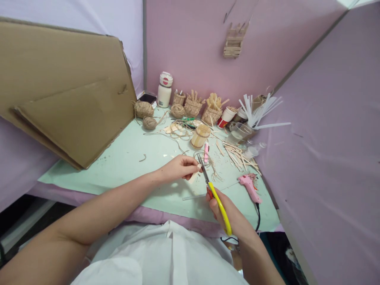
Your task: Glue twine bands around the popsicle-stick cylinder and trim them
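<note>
My left hand (181,167) pinches a small pale piece of wood (194,177), which looks like a flat craft stick. In my right hand (224,209) is a pair of scissors (211,186) with yellow and red handles. The blades are slightly apart and point away from me, their tips beside the left fingertips at the piece. Just beyond the hands lies a pink utility knife (206,152) among loose twine. Behind it stands a small round wooden cup (200,136) banded with twine.
A pink glue gun (251,189) lies at the right with its cord over the edge. Thin wood strips (237,155) are scattered nearby. Twine balls (144,109), stick-filled containers (193,107) and a white bottle (164,90) line the back. Cardboard (68,87) leans at the left.
</note>
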Tool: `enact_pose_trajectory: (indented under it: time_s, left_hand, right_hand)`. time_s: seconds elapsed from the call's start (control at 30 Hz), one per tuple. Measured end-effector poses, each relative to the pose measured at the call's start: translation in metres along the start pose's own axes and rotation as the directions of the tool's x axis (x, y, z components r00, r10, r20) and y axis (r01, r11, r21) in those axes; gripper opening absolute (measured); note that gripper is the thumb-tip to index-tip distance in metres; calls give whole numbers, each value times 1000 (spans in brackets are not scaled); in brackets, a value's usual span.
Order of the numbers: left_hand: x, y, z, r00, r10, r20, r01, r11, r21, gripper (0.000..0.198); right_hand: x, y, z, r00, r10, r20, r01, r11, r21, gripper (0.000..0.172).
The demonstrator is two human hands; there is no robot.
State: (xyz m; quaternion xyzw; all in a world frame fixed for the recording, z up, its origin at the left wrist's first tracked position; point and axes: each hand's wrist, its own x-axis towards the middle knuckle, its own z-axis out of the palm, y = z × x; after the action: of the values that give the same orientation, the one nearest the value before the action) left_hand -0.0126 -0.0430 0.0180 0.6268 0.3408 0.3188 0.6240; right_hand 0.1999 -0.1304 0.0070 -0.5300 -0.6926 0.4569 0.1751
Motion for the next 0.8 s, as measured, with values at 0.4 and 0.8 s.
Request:
enact_pose_trajectory:
  time_s: [0.4, 0.8]
  left_hand:
    - [-1, 2, 1, 1000, 0, -3, 0, 1000, -13, 24]
    - [0, 1, 1, 1000, -17, 4, 17, 1000, -15, 23]
  right_hand:
    - [-1, -4, 0, 999, -33, -27, 31, 998, -47, 20]
    - [-2, -15, 1, 994, -59, -91, 50, 994, -102, 31]
